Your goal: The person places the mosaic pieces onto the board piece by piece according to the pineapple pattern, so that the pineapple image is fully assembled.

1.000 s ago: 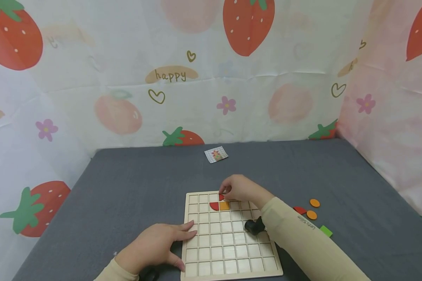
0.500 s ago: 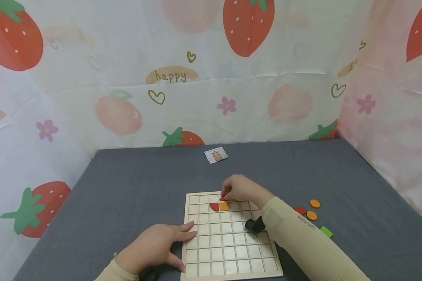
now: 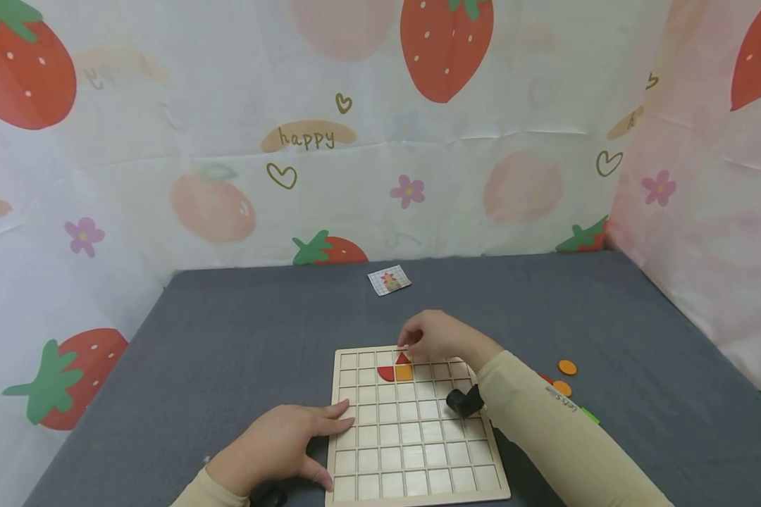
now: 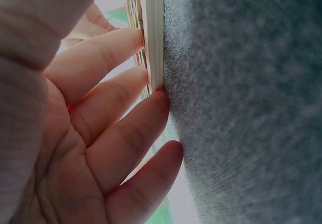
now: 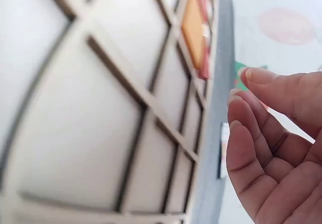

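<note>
A wooden grid board (image 3: 390,440) lies on the grey cloth. My left hand (image 3: 285,440) rests at its left edge, with fingers extended over the rim and the thumb lower down. Near the board's far side are an orange square (image 3: 404,372), a rounded red piece (image 3: 386,374) to its left and a red triangle (image 3: 403,359) just beyond it. My right hand (image 3: 440,334) hovers over the far edge beside the triangle. In the right wrist view its loosely bent fingers and thumb (image 5: 256,76) hold nothing, apart from the orange piece (image 5: 192,25).
Two orange discs (image 3: 567,367), a partly hidden red piece (image 3: 545,378) and a green piece (image 3: 590,415) lie right of the board, near my right sleeve. A small picture card (image 3: 390,280) lies beyond the board. Printed curtains (image 3: 355,197) stand behind the table.
My right hand has let go of the red triangle and drawn slightly up and right; the triangle now shows on the board above the orange square. My left hand has stayed put.
</note>
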`<state>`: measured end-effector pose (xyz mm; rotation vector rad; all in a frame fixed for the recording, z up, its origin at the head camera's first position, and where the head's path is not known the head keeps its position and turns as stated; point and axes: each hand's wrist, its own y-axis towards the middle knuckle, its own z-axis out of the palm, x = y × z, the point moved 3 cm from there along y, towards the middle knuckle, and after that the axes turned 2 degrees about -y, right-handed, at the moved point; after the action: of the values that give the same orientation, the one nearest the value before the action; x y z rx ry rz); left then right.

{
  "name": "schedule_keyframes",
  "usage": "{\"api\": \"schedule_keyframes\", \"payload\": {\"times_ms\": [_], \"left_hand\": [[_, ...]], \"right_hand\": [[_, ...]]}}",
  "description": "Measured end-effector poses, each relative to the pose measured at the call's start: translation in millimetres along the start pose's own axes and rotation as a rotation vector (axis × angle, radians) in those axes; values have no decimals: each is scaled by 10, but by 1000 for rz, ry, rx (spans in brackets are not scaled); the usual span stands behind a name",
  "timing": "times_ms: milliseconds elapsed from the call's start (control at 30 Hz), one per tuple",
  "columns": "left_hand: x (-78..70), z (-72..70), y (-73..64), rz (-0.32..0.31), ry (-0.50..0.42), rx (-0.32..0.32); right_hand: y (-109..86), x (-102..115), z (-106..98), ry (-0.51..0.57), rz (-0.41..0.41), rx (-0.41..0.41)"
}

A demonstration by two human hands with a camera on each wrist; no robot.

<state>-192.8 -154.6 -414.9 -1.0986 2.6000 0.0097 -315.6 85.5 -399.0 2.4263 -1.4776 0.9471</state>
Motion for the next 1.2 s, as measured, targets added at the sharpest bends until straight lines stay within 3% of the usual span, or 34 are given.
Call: {"api": "schedule_keyframes", "payload": {"times_ms": [267,700,967,1200], "left_hand": [[1,5,3,4,7,-8],[-2,-7,20,-8,12,20],[-6,-4,17,-4,10,16],[-9,-11,9,-7,11,13]], "right_hand": [[-245,-110,-261,47,-5,-20],[-829,-588,-646,40,42,-34],[-1058,-843,-621,14,56,-5],[-1107,-947,-464,34,93,12]]}}
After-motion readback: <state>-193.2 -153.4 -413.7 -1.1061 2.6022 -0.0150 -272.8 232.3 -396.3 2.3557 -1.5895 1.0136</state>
